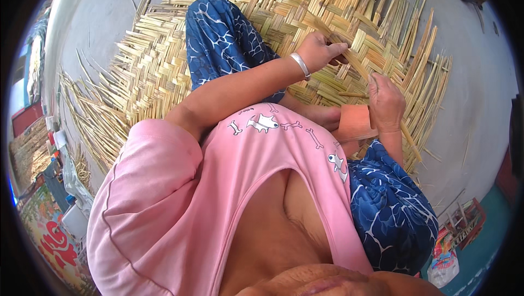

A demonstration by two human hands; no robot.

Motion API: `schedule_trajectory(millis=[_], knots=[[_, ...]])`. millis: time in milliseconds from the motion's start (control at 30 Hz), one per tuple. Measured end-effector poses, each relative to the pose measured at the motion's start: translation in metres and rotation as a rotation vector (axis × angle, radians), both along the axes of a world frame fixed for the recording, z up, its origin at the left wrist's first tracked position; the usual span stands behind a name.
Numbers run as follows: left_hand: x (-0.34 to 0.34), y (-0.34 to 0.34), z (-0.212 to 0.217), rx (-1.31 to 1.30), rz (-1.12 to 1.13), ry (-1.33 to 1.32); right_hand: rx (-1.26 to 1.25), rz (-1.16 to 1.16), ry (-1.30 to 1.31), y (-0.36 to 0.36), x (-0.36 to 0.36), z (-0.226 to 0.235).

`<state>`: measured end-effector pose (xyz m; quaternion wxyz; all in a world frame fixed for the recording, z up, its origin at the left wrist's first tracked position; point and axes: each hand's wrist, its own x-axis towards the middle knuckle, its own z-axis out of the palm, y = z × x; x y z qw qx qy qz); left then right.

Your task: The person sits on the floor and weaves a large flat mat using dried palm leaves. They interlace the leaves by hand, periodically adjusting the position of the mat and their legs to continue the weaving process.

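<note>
From my remote view, left hand (316, 55) and right hand (386, 99) pinch their fingers on a straw strip (358, 64) over the woven mat (281, 23) on the grey floor (469, 72)

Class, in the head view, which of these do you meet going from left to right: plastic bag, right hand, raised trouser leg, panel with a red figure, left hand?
Panel with a red figure, raised trouser leg, left hand, right hand, plastic bag.
</note>
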<state>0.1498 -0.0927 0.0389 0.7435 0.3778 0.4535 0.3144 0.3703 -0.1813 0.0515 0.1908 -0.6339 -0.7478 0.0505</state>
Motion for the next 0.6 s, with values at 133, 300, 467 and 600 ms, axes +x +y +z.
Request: schedule_trajectory(millis=[133,300,467,600], knots=[[-0.027,0.003,0.011,0.014,0.127,-0.011,-0.008,-0.025,0.028,0.016,0.002,-0.006],[-0.091,0.0,0.038,0.009,0.244,0.109,-0.103,0.063,-0.024,0.034,-0.015,0.001],[-0.192,-0.036,0.074,0.359,0.396,0.301,-0.339,0.118,-0.135,0.035,-0.023,-0.011],[-0.309,-0.097,0.06,0.538,0.69,0.553,-0.336,0.33,-0.079,0.03,0.007,-0.023]])
